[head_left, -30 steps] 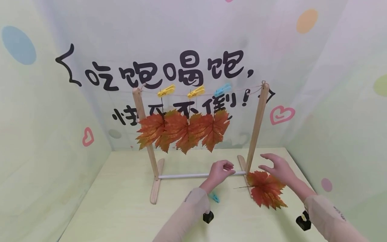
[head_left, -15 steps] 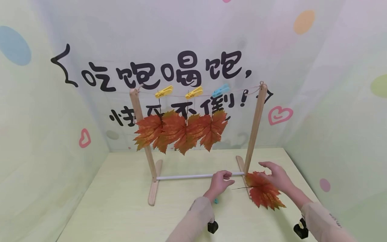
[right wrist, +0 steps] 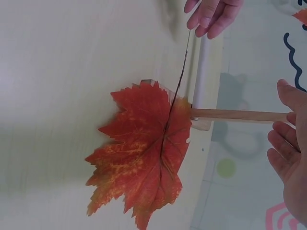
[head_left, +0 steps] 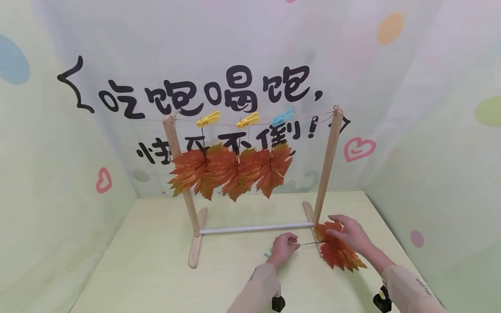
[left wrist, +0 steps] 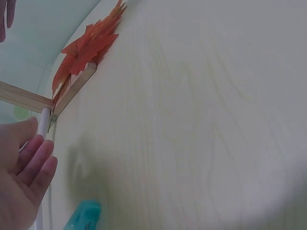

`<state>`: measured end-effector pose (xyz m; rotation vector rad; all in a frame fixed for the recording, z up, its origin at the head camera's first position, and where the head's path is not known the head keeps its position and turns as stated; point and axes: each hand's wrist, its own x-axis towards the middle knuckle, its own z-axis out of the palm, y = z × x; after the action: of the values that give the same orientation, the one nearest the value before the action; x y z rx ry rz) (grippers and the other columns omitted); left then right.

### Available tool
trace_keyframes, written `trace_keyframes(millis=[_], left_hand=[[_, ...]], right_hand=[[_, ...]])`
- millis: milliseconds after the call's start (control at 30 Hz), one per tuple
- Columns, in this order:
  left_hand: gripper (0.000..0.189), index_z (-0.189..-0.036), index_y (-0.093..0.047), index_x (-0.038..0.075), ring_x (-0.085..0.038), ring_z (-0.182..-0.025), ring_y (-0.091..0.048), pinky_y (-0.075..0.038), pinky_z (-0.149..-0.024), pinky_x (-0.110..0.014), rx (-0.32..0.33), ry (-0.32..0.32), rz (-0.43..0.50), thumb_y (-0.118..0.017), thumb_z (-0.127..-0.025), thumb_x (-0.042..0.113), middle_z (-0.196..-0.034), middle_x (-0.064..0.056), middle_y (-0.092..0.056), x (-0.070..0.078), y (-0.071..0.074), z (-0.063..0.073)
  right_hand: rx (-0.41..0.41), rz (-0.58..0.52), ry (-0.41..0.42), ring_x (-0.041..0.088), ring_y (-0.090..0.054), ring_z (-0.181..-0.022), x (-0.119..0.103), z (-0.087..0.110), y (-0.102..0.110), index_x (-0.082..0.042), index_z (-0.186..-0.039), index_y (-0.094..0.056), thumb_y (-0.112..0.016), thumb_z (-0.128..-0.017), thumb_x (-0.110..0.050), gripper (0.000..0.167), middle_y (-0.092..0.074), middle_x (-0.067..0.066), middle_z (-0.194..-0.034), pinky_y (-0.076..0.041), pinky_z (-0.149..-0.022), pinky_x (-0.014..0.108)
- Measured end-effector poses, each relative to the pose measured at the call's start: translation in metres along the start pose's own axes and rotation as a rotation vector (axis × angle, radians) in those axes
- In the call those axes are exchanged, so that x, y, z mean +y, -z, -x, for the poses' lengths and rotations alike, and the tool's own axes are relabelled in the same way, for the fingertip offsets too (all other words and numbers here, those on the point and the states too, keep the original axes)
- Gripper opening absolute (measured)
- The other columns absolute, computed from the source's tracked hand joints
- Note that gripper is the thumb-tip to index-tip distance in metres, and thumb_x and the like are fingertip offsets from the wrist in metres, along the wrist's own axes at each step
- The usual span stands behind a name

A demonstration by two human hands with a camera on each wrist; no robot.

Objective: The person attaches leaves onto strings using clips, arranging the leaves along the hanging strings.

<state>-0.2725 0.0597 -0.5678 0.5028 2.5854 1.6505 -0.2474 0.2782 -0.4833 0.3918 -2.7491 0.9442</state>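
Note:
An orange-red artificial leaf (head_left: 339, 252) lies at the right foot of a wooden stand, its thin dark stem (right wrist: 182, 72) pointing left. My left hand (head_left: 285, 249) is at the stem's free end, fingers loosely bent, with a small gap between thumb and index finger in the left wrist view. Above the leaf is my right hand (head_left: 352, 234), thumb and fingers apart with nothing between them; it overlaps the leaf in the head view. A blue clothespin (left wrist: 84, 215) lies on the table by my left hand, mostly hidden behind it in the head view.
The stand has two wooden posts (head_left: 328, 169), a white bottom rod (head_left: 254, 228) and a string on top. Two yellow clothespins (head_left: 248, 119) and a blue peg (head_left: 283, 117) hold three hanging leaves (head_left: 235, 171). Printed cloth walls surround the pale table (head_left: 156, 261).
My left hand has moved slightly right and down to the stem's end. The right hand has lowered over the leaf. The head view has shifted slightly.

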Motion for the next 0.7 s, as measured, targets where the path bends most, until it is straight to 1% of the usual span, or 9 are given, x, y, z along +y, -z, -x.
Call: trace_keyframes(millis=[100, 233, 367, 467, 567, 700], left_hand=[[0.019, -0.093, -0.063, -0.009, -0.021, -0.073, -0.066, -0.051, -0.064, -0.019, 0.001, 0.001, 0.019, -0.068, -0.076, 0.000, -0.082, -0.012, -0.067, 0.001, -0.004, 0.001], [0.017, -0.090, -0.064, -0.008, -0.020, -0.071, -0.066, -0.051, -0.064, -0.020, 0.012, 0.016, 0.015, -0.068, -0.076, 0.000, -0.079, -0.011, -0.067, 0.003, -0.009, 0.003], [0.013, -0.087, -0.065, -0.006, -0.019, -0.069, -0.065, -0.050, -0.062, -0.019, 0.024, 0.012, -0.024, -0.067, -0.076, 0.000, -0.075, -0.010, -0.067, 0.000, -0.014, 0.006], [0.009, -0.083, -0.067, -0.004, -0.016, -0.066, -0.063, -0.048, -0.060, -0.018, 0.053, -0.006, -0.066, -0.067, -0.076, 0.002, -0.072, -0.007, -0.067, -0.005, -0.019, 0.006], [0.004, -0.078, -0.068, 0.000, -0.012, -0.062, -0.060, -0.046, -0.058, -0.018, 0.093, -0.005, -0.102, -0.068, -0.076, 0.003, -0.068, -0.004, -0.065, -0.008, -0.024, 0.006], [0.004, -0.072, -0.067, 0.004, -0.007, -0.057, -0.054, -0.043, -0.054, -0.018, 0.129, 0.026, -0.125, -0.069, -0.075, 0.004, -0.064, 0.000, -0.062, -0.008, -0.027, 0.006]], right_hand=[[-0.004, -0.016, -0.021, 0.036, -0.056, -0.100, 0.002, 0.001, -0.003, 0.003, -0.114, -0.059, -0.071, -0.077, -0.010, 0.041, -0.061, 0.020, -0.109, -0.046, -0.084, 0.051], [-0.024, -0.040, -0.048, 0.036, -0.056, -0.101, 0.002, 0.004, -0.006, 0.003, -0.116, -0.058, -0.071, -0.078, -0.012, 0.043, -0.061, 0.020, -0.110, -0.046, -0.084, 0.051], [-0.043, -0.048, -0.060, 0.035, -0.056, -0.101, 0.002, 0.004, -0.008, 0.003, -0.116, -0.057, -0.071, -0.078, -0.014, 0.044, -0.060, 0.021, -0.111, -0.045, -0.086, 0.050], [-0.045, -0.053, -0.058, 0.035, -0.055, -0.102, 0.001, 0.004, -0.010, 0.003, -0.116, -0.057, -0.071, -0.078, -0.013, 0.044, -0.060, 0.021, -0.111, -0.045, -0.086, 0.051], [-0.051, -0.065, -0.068, 0.036, -0.055, -0.103, 0.001, 0.004, -0.011, 0.003, -0.117, -0.057, -0.070, -0.079, -0.014, 0.044, -0.059, 0.021, -0.112, -0.044, -0.087, 0.052], [-0.062, -0.080, -0.095, 0.038, -0.054, -0.105, 0.002, 0.004, -0.013, 0.002, -0.118, -0.056, -0.070, -0.079, -0.019, 0.046, -0.059, 0.021, -0.114, -0.043, -0.087, 0.053]])
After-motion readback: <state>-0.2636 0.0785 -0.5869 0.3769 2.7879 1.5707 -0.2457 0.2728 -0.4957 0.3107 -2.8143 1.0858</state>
